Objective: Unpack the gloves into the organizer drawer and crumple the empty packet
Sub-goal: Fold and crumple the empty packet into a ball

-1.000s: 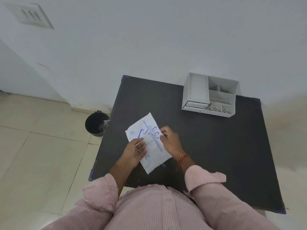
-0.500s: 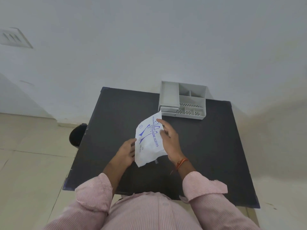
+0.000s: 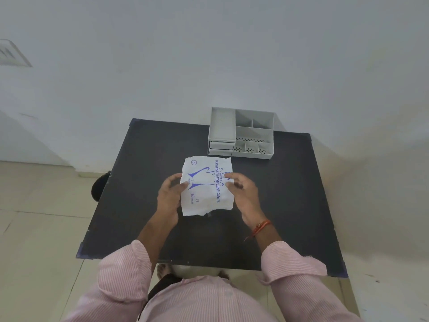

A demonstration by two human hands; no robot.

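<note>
The glove packet [image 3: 207, 185] has turned square to the person since a moment ago, over the table's [image 3: 144, 182] middle, short of the organizer [image 3: 241, 133] at the far edge. The left hand [image 3: 169, 196] and right hand [image 3: 242, 191] pinch opposite sides, seemingly to open it.

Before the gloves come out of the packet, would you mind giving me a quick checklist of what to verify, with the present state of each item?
1. Left hand has a grip on the packet: ok, on its left edge.
2. Right hand has a grip on the packet: ok, on its right edge.
3. Packet opened: cannot tell; the near edge looks ragged.
4. Organizer within the view, upright on the table: ok.
5. Organizer drawer pulled out: not ok, both fronts look flush.
6. Path from the packet to the organizer free: ok.
</note>
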